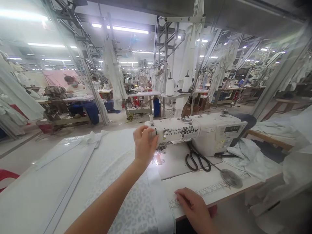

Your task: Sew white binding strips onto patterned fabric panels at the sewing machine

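Note:
My left hand (144, 144) is raised at the head end of a white sewing machine (195, 130), with its fingers curled near the needle area; what they touch is hidden behind the hand. My right hand (193, 208) lies flat, fingers together, on the front edge of the table (214, 187), next to a printed ruler strip (209, 190). A long piece of white patterned fabric (126, 195) runs from the needle toward me, under my left forearm.
Black scissors (196, 159) lie on the table in front of the machine. A grey disc-shaped object (230, 177) rests to the right. Crumpled white cloth (246, 156) is heaped at the right. Another person sits at a far-left workstation (73, 87). White garments hang overhead.

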Tool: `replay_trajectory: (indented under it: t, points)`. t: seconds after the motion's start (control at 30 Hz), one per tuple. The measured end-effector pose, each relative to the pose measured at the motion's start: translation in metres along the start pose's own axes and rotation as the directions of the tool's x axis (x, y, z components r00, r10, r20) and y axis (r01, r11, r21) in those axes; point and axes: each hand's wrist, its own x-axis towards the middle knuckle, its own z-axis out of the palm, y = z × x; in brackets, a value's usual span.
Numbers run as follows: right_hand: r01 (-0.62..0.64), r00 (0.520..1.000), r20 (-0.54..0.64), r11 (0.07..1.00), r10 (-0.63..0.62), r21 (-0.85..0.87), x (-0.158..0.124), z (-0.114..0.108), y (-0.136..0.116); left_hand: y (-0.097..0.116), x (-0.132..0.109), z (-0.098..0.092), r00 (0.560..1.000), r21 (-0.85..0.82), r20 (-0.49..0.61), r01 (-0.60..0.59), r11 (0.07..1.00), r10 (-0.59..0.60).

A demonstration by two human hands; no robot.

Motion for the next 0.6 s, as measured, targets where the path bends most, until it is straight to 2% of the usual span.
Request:
replay_trajectory:
  t: [0.1,0.17,0.27,0.33,0.4,0.47,0.53,0.6]
  points:
    - [0.026,1.000,-0.015,1.000,-0.026,-0.009,-0.001,0.001,0.001,0.000,0.005,-0.002,1.000,-0.021,-0.009,-0.006,1.000,0.006]
    - [0.044,0.999,-0.023,0.999,-0.044,-0.013,-0.001,0.002,0.002,0.001,0.005,-0.010,1.000,-0.079,0.022,0.007,0.997,-0.005]
    - [0.058,0.998,-0.032,0.998,-0.058,-0.028,0.000,0.003,0.003,0.003,0.005,-0.021,0.987,-0.265,0.151,0.086,0.960,-0.047]
    - [0.057,0.998,-0.031,0.997,-0.058,-0.044,0.000,0.004,0.003,0.005,0.010,-0.025,0.957,-0.429,0.273,0.213,0.877,-0.099]
    - [0.060,0.998,-0.024,0.997,-0.062,-0.057,0.001,0.004,0.002,0.007,0.017,-0.026,0.900,-0.546,0.399,0.385,0.744,-0.174]
    - [0.069,0.997,-0.018,0.996,-0.071,-0.064,0.001,0.004,0.002,0.008,0.024,-0.026,0.832,-0.576,0.501,0.525,0.627,-0.237]
    - [0.086,0.996,-0.028,0.994,-0.088,-0.067,0.000,0.005,0.004,0.007,0.023,-0.030,0.761,-0.536,0.590,0.618,0.575,-0.268]
    - [0.110,0.992,-0.048,0.992,-0.114,-0.069,0.000,0.006,0.008,0.003,0.008,-0.035,0.668,-0.440,0.689,0.693,0.571,-0.280]
